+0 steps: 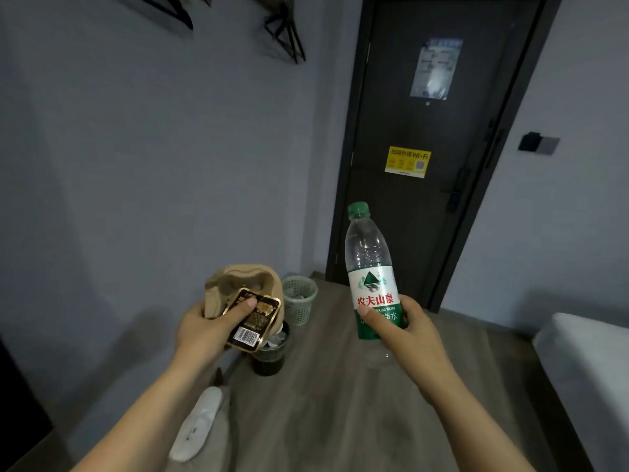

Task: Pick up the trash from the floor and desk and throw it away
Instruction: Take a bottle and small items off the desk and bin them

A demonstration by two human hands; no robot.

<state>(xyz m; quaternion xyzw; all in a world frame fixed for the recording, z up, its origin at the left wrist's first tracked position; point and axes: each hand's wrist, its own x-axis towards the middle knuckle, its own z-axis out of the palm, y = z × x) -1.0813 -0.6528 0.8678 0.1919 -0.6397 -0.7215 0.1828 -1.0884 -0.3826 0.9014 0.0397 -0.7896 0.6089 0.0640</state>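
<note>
- The left hand (207,328) grips a crumpled beige pulp tray (235,284) and a black-and-gold foil wrapper with a barcode (253,321), with the thumb across the wrapper.
- The right hand (405,335) is wrapped round the lower half of a clear plastic water bottle with a green cap (369,267), held upright.
- A dark round bin (272,361) stands on the grey wood floor (340,403) directly below the left hand's load, with a pale green lattice wastebasket (299,301) just behind it.
- Both bins lie left of the bottle, so the left hand is nearer; the bottle probably has to travel left and down.
</note>
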